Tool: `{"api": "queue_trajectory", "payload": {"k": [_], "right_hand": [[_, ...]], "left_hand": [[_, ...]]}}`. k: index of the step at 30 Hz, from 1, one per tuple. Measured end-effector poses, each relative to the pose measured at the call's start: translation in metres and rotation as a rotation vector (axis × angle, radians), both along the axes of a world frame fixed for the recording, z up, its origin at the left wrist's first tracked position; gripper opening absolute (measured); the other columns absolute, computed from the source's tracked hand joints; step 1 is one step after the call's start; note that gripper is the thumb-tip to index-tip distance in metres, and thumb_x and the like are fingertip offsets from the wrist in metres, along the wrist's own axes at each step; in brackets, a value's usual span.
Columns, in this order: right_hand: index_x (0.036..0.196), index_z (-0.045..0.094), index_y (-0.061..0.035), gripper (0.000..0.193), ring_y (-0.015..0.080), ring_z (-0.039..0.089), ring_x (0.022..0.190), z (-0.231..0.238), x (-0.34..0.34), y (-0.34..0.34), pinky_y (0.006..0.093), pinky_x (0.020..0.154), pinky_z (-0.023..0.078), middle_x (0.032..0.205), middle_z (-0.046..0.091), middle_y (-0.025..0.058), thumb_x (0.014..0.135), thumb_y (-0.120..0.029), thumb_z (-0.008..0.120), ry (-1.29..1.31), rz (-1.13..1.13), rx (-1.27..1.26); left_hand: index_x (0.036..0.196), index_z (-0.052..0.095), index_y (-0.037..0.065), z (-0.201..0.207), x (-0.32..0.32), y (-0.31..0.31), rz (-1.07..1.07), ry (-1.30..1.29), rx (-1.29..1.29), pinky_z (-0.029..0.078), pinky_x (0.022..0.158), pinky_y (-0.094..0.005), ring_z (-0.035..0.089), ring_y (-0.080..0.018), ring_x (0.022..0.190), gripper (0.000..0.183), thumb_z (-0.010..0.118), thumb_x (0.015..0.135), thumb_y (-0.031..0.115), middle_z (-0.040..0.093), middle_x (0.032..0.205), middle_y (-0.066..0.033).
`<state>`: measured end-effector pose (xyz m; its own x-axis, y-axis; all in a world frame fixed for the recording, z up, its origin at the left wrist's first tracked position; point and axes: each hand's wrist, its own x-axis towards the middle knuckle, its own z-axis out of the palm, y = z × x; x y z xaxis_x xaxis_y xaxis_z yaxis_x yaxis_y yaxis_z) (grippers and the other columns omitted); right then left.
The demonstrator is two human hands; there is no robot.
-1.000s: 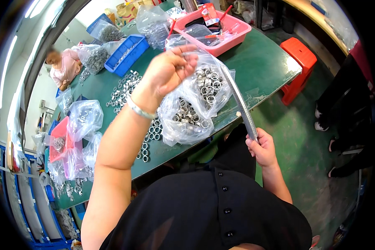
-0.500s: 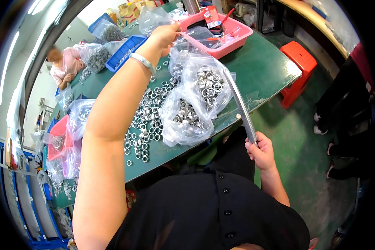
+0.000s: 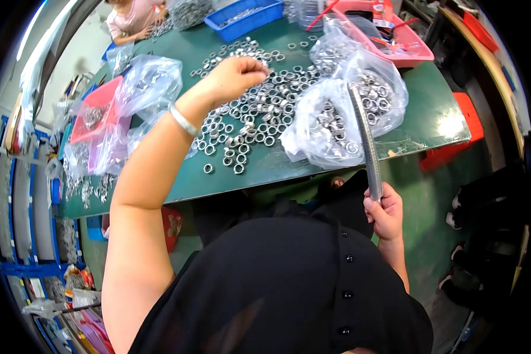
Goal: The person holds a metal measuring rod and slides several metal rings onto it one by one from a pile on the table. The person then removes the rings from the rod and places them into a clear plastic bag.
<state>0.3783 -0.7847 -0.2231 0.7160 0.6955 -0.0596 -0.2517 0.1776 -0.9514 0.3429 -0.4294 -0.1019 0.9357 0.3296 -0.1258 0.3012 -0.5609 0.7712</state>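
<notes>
Many loose silver metal rings [image 3: 259,109] lie spread over the green table [image 3: 165,183]. Above the far left part of them is my left hand [image 3: 236,78], its fingers curled and thumb close to them; whatever they pinch, if anything, is hidden. My right hand [image 3: 384,213], by the table's near edge, is closed around the lower end of a long, slim grey metal stick [image 3: 367,138] with fine marks along it. Upright in the picture, the stick crosses in front of clear plastic bags [image 3: 312,127] filled with rings.
A pink tray [image 3: 422,54] with tools and packets stands at the far right, and a blue tray [image 3: 245,20] of small parts at the back. A pink bin [image 3: 82,127] and bags are at the left. Another person [image 3: 130,20] sits across the table. A red stool [image 3: 469,118] stands right.
My left hand has come back from beside the pink tray to above the loose rings. The view has shifted toward the left. The stick stays in my right hand.
</notes>
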Motion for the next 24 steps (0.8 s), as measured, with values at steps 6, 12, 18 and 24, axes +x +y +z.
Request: {"api": "queue_trajectory", "payload": {"k": [6,12,18,24], "right_hand": [[0.083,0.05,-0.0011,0.01,0.0012,0.037,0.043,0.006,-0.015,0.028,0.0148,0.04,0.028,0.059,0.046,-0.0029,0.075,-0.004,0.056,-0.039,0.13,-0.121],[0.084,0.051,-0.0022,0.012,0.0002,0.035,0.045,0.009,-0.025,0.059,0.0151,0.04,0.027,0.061,0.045,-0.0047,0.074,-0.006,0.058,-0.015,0.205,-0.169],[0.085,0.051,-0.0023,0.013,0.0,0.034,0.049,0.011,-0.033,0.077,0.0153,0.043,0.026,0.064,0.044,-0.0059,0.075,-0.005,0.058,-0.022,0.242,-0.193],[0.084,0.051,-0.002,0.012,0.0001,0.033,0.054,0.015,-0.035,0.08,0.0154,0.047,0.027,0.066,0.044,-0.0059,0.075,-0.005,0.058,-0.021,0.247,-0.242]], "left_hand": [[0.093,0.059,0.001,-0.044,-0.077,0.03,0.081,-0.056,0.113,0.042,0.061,-0.0249,0.05,-0.0097,0.065,0.02,0.055,0.076,0.011,0.057,0.072,-0.0042],[0.092,0.061,0.005,-0.072,-0.078,0.027,0.133,-0.118,0.27,0.044,0.063,-0.0274,0.054,-0.0167,0.066,0.02,0.06,0.073,0.014,0.056,0.077,-0.0095],[0.086,0.06,0.004,-0.082,-0.057,0.015,-0.131,-0.169,0.47,0.042,0.069,-0.0316,0.051,-0.0233,0.076,0.022,0.065,0.069,0.016,0.051,0.079,-0.0105],[0.079,0.056,0.002,-0.084,-0.062,0.028,-0.035,-0.098,0.24,0.043,0.06,-0.0257,0.051,-0.014,0.064,0.009,0.059,0.072,0.005,0.054,0.073,-0.0061]]}}
